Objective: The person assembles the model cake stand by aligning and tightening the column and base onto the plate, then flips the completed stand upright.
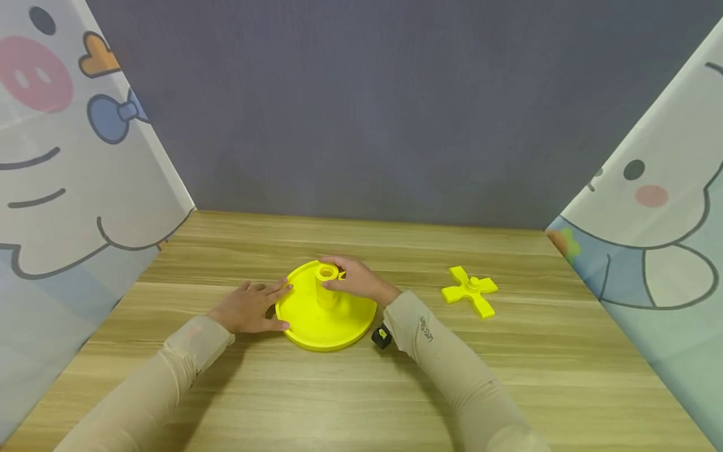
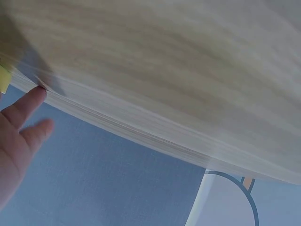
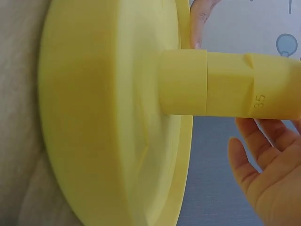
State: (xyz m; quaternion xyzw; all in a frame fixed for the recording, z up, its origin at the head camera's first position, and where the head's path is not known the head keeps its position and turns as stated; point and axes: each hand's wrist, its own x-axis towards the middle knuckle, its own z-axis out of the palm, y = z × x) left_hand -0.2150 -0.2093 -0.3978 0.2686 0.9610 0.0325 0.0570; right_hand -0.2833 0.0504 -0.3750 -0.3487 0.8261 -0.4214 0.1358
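A round yellow dish-like base [image 1: 299,320] with a raised rim lies on the wooden table. From its middle rises an upright yellow hollow tube [image 1: 326,290], marked "35" near its upper end in the right wrist view. My right hand [image 1: 358,277] grips the upper part of this tube, thumb in front and fingers behind. My left hand [image 1: 251,306] has its fingers spread, with fingertips at the base's left rim. In the left wrist view only part of the left hand [image 2: 16,146] shows. A small notch piece [image 1: 341,275] of yellow shows between tube and right hand.
To the right on the table [image 1: 316,402] lies a yellow four-armed cross piece [image 1: 471,289] with a round stub at its centre. A small black box [image 1: 381,336] is beside the right wrist. A dark grey panel [image 1: 361,113] stands behind, with cartoon-printed sheets on both sides.
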